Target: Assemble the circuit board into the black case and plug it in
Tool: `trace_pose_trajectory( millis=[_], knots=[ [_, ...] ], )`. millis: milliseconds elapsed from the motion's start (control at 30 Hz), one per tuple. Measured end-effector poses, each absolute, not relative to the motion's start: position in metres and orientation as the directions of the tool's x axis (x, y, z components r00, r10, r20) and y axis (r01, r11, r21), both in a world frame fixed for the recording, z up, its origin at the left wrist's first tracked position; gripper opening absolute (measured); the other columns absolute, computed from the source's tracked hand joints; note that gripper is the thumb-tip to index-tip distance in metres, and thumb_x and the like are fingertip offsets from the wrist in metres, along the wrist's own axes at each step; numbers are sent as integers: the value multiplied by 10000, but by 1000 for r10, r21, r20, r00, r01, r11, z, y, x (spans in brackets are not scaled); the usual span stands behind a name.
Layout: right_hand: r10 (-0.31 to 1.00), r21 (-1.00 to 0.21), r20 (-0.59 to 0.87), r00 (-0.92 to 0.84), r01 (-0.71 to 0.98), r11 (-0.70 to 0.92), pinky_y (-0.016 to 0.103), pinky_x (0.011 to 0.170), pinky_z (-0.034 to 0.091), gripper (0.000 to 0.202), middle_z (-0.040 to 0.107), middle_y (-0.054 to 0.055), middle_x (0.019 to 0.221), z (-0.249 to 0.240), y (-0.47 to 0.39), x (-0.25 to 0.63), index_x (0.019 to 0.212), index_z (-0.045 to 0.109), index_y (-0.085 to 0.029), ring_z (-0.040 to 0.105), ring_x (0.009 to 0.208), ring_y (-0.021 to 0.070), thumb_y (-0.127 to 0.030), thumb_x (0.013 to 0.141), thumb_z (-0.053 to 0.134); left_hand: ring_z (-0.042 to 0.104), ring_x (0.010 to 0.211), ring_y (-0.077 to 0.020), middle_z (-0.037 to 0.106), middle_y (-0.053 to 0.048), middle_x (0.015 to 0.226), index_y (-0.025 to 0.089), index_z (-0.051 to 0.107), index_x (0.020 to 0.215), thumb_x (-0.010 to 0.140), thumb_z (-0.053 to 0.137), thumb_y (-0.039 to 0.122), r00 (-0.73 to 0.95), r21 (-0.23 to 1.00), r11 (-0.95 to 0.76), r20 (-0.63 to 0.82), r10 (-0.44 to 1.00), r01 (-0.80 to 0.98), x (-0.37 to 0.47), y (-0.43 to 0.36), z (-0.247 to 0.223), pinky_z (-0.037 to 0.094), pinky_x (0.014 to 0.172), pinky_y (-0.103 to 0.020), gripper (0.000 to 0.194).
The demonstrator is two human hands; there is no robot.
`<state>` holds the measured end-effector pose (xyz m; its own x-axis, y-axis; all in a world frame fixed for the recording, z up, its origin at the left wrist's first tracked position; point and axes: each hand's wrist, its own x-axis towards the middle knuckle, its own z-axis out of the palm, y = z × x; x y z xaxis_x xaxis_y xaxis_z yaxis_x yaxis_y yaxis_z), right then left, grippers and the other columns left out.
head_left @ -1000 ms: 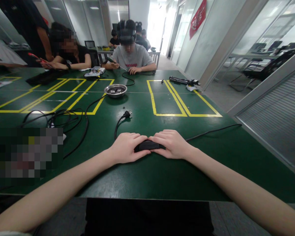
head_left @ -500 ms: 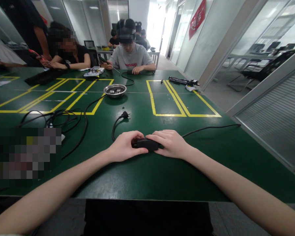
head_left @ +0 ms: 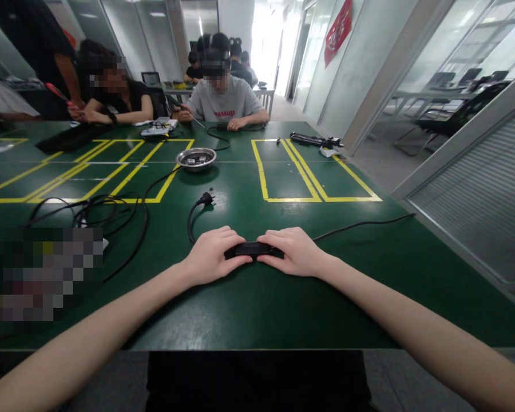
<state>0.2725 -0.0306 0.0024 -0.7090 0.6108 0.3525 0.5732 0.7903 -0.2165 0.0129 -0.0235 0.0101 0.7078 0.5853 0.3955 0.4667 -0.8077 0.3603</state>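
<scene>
- The left hand [head_left: 212, 252] and right hand [head_left: 294, 250] grip opposite ends of a black block [head_left: 252, 249], forearms slanting from seven and five o'clock.
- The block is at the green desk's [head_left: 257, 315] near side, a metal bowl [head_left: 196, 166] towards eleven.
- Beyond: seated person [head_left: 229, 100] at twelve, glass partitions [head_left: 347, 80] at one.

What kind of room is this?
Probably a workshop or training room: a long green table marked with yellow tape, a metal bowl of small parts, and people sitting around working with tools.
</scene>
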Motion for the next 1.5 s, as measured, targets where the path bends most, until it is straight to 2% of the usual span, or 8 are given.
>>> trace_pose_trajectory(
  millis=[267,433,600,700,800,933,1100,1500],
  knots=[
    [594,-204,389,-704,563,801,291,676,449,277,736,78,963,1,-31,271,1154,645,-175,693,781,195,-411,1054,540,639,761,-196,722,-42,815,159,727,973,924,739,462,672,375,-771,382,635,516,14,-22,9,472,678,-296,307],
    [616,-243,331,-715,566,788,312,719,520,405,709,105,1166,4,-31,271,1323,573,-179,715,873,214,-443,1018,603,623,736,-185,685,-31,767,162,724,938,940,715,487,648,406,-731,346,678,548,12,-24,13,464,680,-289,324],
    [518,-36,265,-813,529,848,281,650,518,522,656,92,1252,8,-35,272,1547,460,-285,699,824,180,-403,1047,552,627,712,-168,704,-32,796,168,748,939,949,700,487,642,504,-687,297,707,523,13,-25,14,483,679,-283,323],
    [576,-16,273,-771,595,804,265,615,503,518,668,77,1202,5,-33,275,1559,463,-299,672,723,152,-366,1051,537,675,887,-223,765,-80,965,179,746,1146,953,701,435,617,494,-721,389,684,487,12,-23,13,543,829,-356,324],
    [698,-140,365,-617,704,696,307,701,556,521,687,89,1222,0,-19,286,1543,483,-272,712,812,201,-364,1033,546,631,1173,-293,729,-129,1273,207,657,1358,947,704,384,566,412,-779,535,627,473,9,-20,14,495,1058,-489,449],
    [856,-396,505,-113,851,346,427,881,576,511,694,132,1311,1,12,322,1451,574,-220,700,1078,315,-376,964,581,618,1231,-289,707,-118,1330,223,663,1338,980,654,322,588,365,-811,560,584,457,8,-20,13,478,1086,-498,371],
    [766,-572,497,407,818,-63,446,974,531,558,698,168,1285,9,37,382,1438,559,-157,656,1166,334,-375,924,559,649,1168,-269,737,-107,1250,202,679,1281,980,643,277,659,377,-837,517,546,397,11,-22,10,509,1031,-471,312],
    [811,-391,356,464,862,-322,465,879,549,569,726,177,1130,-32,55,447,1364,640,-180,696,1002,355,-454,865,646,678,1099,-256,758,-100,1165,213,705,1252,972,640,289,667,442,-790,437,603,425,10,-20,9,542,1001,-468,297]
  ],
)
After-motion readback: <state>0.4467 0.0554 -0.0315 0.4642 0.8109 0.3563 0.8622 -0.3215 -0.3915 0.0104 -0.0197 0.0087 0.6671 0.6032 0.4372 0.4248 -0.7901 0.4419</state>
